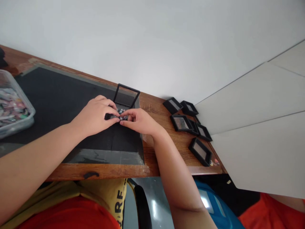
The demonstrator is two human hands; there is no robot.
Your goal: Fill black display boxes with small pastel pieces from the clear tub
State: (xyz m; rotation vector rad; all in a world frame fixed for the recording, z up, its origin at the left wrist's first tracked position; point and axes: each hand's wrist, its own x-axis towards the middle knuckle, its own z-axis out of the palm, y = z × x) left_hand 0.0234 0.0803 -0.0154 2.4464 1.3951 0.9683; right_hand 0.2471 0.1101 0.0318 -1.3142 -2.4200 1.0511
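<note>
A small black box with a see-through framed lid (126, 95) stands open on the black mat, its lid raised toward the wall. Small silvery and dark pieces (121, 111) lie in its lower part, too small to name. My left hand (97, 114) reaches over the box from the left, thumb and forefinger brought close together at the pieces. From the right, my right hand (140, 121) meets it, thumb and forefinger pinched and the other fingers curled. Whatever lies between the fingertips is hidden. My hands also cover part of the box's base.
Several black window boxes (182, 122) lie on the wooden table (154, 108) at right, beside a pale partition (262, 143). At left stands a clear plastic tub (28, 105) of small packets. A black mat (64, 92) is taped down. Another person's red clothing (267, 211) shows lower right.
</note>
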